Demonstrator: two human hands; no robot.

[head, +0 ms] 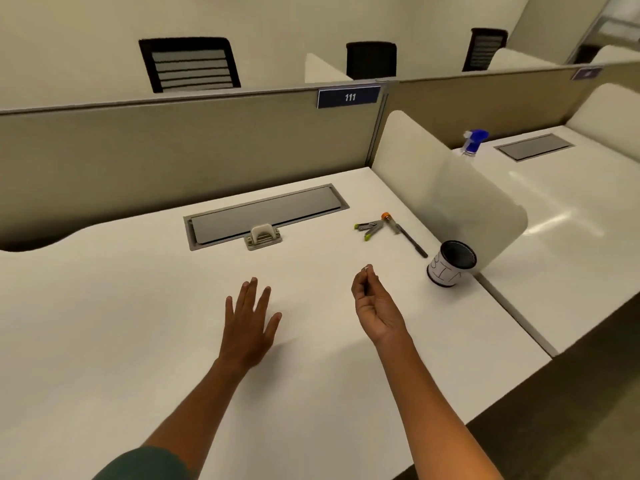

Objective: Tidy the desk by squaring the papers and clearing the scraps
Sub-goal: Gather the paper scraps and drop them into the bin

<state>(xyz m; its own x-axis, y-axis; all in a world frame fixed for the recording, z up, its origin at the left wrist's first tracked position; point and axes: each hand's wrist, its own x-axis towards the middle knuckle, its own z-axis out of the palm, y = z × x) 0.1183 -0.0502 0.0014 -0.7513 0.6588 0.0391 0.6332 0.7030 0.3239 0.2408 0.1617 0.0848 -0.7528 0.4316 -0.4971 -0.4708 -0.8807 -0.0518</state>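
My left hand [247, 323] rests flat on the white desk [138, 323], palm down, fingers spread, holding nothing. Raised a little above the desk, my right hand [375, 306] pinches a tiny grey scrap [366, 268] between thumb and fingertips. A small white cup with a black inside and the letters "BIN" [450, 264] stands to the right of that hand, near the side divider. No papers show on the desk.
A hole punch [263, 235] sits at the grey cable hatch [266, 213]. A staple remover [369, 228], an orange-capped marker [389, 221] and a black pen [414, 242] lie at the back right. A curved white divider [450, 188] bounds the right side; a spray bottle [472, 142] stands beyond.
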